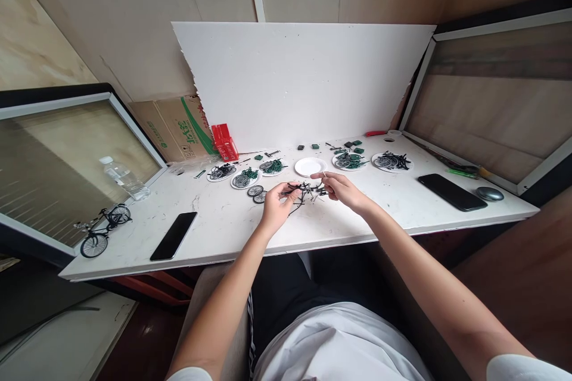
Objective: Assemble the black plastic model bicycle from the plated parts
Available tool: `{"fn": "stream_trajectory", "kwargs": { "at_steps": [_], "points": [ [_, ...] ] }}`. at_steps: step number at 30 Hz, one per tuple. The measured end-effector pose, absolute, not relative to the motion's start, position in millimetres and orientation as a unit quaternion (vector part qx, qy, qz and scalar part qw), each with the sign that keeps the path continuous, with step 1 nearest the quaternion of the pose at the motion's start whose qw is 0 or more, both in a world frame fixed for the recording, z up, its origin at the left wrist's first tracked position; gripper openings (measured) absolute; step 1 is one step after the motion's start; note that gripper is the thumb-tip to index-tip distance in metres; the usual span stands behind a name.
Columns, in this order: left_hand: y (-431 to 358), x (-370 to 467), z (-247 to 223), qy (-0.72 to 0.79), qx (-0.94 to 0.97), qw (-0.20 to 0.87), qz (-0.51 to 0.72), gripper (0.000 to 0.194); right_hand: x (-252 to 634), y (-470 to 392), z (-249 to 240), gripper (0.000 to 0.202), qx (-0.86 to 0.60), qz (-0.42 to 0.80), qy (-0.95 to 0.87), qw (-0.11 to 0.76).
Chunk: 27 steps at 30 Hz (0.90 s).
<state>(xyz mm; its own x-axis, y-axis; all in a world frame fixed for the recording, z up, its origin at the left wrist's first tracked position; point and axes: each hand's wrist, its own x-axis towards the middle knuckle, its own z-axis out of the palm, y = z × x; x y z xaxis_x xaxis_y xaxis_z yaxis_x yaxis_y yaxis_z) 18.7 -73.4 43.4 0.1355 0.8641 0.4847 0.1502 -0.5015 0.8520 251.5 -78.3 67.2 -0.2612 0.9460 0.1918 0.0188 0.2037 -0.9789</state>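
Left hand (pixel 277 207) grips black model parts (pixel 304 190); right hand (pixel 343 189) adjoins them at right. White plate (pixel 310 167) lies farther away.

Tabletop (pixel 232 226), left: bottle (pixel 124 177), phone (pixel 173 236). Right: second phone (pixel 451 192), mouse (pixel 490 193) just beside it. Rear left: red box (pixel 224 143) beside carton (pixel 172 133).

The left hand (pixel 279 203) partly hides a black bicycle frame (pixel 304 189); plated parts (pixel 350 160) toward the bench's (pixel 232 232) far edge are indistinct.
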Motion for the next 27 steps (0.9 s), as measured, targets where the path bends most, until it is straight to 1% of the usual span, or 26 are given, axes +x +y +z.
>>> {"fn": "stream_trajectory", "kwargs": {
  "at_steps": [2,5,8,10,13,16,18,21,23,25,27],
  "points": [
    [-70.7,17.8,41.1,0.373,0.663,0.352,0.546,0.036,252.2,-79.7,68.4,0.053,-0.383,0.505,-0.620,0.462],
    [-69.5,17.4,41.2,0.367,0.636,0.385,0.559,0.042,252.3,-84.3,71.7,0.060,-0.370,0.522,-0.623,0.450],
    [-71.2,17.7,44.7,0.364,0.611,0.412,0.569,0.046,251.4,-88.2,74.6,0.068,-0.368,0.500,-0.621,0.478],
    [-72.5,18.1,47.3,0.359,0.599,0.428,0.574,0.048,250.9,-88.9,76.0,0.060,-0.359,0.482,-0.619,0.506],
    [-73.7,18.6,50.3,0.352,0.585,0.445,0.579,0.050,251.1,-89.2,78.7,0.037,-0.340,0.484,-0.625,0.509],
    [-74.4,18.6,52.5,0.352,0.580,0.451,0.581,0.051,251.9,-91.6,83.4,0.033,-0.347,0.487,-0.625,0.501],
    [-75.2,18.6,53.9,0.354,0.578,0.450,0.582,0.051,252.4,-93.8,86.7,0.037,-0.343,0.497,-0.617,0.505],
    [-76.8,18.7,55.6,0.355,0.579,0.448,0.581,0.051,252.4,-96.0,89.9,0.055,-0.304,0.534,-0.607,0.503],
    [-78.0,19.1,56.4,0.354,0.582,0.448,0.579,0.051,251.6,-96.5,91.0,0.064,-0.296,0.534,-0.607,0.509],
    [-79.1,19.7,56.9,0.353,0.583,0.449,0.578,0.051,250.1,-97.1,91.7,0.065,-0.310,0.509,-0.610,0.522],
    [-80.1,20.3,57.6,0.353,0.584,0.449,0.576,0.051,248.5,-98.2,92.3,0.060,-0.328,0.491,-0.609,0.530]
  ]
}}
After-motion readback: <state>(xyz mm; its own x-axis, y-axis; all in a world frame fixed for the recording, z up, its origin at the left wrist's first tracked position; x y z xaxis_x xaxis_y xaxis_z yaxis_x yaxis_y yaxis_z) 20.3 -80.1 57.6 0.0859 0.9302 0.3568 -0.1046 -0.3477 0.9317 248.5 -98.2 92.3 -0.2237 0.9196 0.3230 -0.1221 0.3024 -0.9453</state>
